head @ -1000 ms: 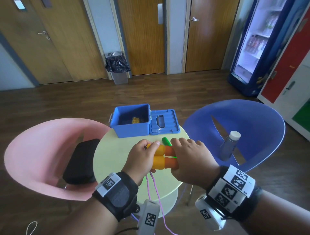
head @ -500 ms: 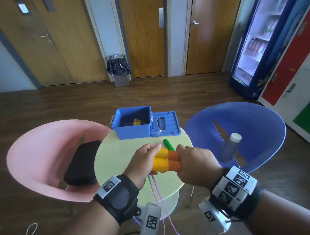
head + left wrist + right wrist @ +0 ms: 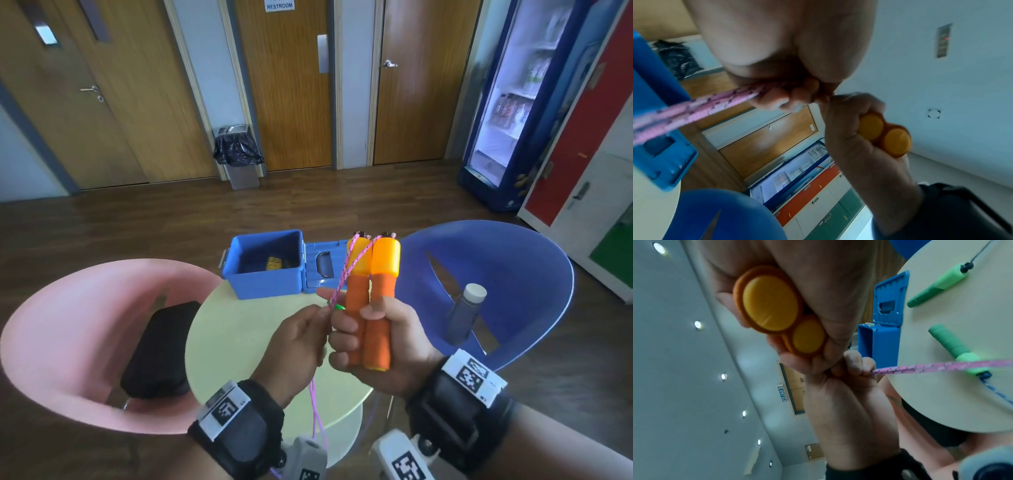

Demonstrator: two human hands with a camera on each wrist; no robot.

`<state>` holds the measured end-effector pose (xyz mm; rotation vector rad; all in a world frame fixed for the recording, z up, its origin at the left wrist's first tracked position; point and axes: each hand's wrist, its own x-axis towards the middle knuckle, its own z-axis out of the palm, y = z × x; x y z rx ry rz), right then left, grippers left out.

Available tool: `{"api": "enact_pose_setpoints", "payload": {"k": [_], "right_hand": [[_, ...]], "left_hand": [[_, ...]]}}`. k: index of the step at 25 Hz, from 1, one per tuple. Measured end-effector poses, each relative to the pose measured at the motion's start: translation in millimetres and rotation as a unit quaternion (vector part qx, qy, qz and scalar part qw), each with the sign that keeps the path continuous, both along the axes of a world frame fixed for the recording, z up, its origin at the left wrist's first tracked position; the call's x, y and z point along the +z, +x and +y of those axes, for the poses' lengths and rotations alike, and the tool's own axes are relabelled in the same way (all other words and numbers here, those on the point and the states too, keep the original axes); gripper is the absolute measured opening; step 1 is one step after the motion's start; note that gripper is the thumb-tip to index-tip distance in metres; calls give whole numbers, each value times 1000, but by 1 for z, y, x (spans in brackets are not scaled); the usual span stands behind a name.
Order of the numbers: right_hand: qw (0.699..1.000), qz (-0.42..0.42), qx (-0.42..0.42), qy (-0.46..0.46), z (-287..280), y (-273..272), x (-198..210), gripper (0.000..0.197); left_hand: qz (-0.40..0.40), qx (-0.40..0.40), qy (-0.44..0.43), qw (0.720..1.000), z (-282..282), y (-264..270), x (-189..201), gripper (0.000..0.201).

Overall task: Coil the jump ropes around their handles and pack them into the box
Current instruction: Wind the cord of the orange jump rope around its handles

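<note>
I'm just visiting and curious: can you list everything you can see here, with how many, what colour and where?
orange handles: two, upright side by side in the right hand
pink rope: two strands, running from the handle tops down through the left hand
green handles: two, lying apart on the table
blue box: one, open, far side of the table
table: one, round, pale yellow
chairs: pink on the left, blue on the right
grey bottle: one, on the blue chair
left hand: pinches the rope
right hand: grips both orange handles
</note>
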<state>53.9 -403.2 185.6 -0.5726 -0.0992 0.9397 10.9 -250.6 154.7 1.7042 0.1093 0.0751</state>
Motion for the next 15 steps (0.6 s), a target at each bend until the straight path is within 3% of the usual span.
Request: {"api": "enact_pose_setpoints", "payload": {"k": [3, 5, 7, 10, 13, 15], "right_hand": [[999, -21, 4, -29, -5, 5, 7, 39], [987, -59, -18, -146, -10, 16, 6, 34], [932, -145, -51, -327, -17, 31, 4, 32], [737, -349, -76, -574, -32, 58, -8, 20], [543, -475, -40, -692, -51, 84, -27, 10], [444, -501, -17, -743, -62, 98, -38, 14]], "left_hand": [[-29, 4, 125, 992, 9, 1, 9, 33], [-63, 4, 215, 974, 17, -2, 14, 30], [-84, -8, 285, 955, 25, -6, 14, 28], [-93, -26, 338, 936, 33, -12, 7, 36], [-95, -55, 384, 917, 30, -22, 6, 38], [-89, -65, 405, 908, 29, -28, 5, 38]]}}
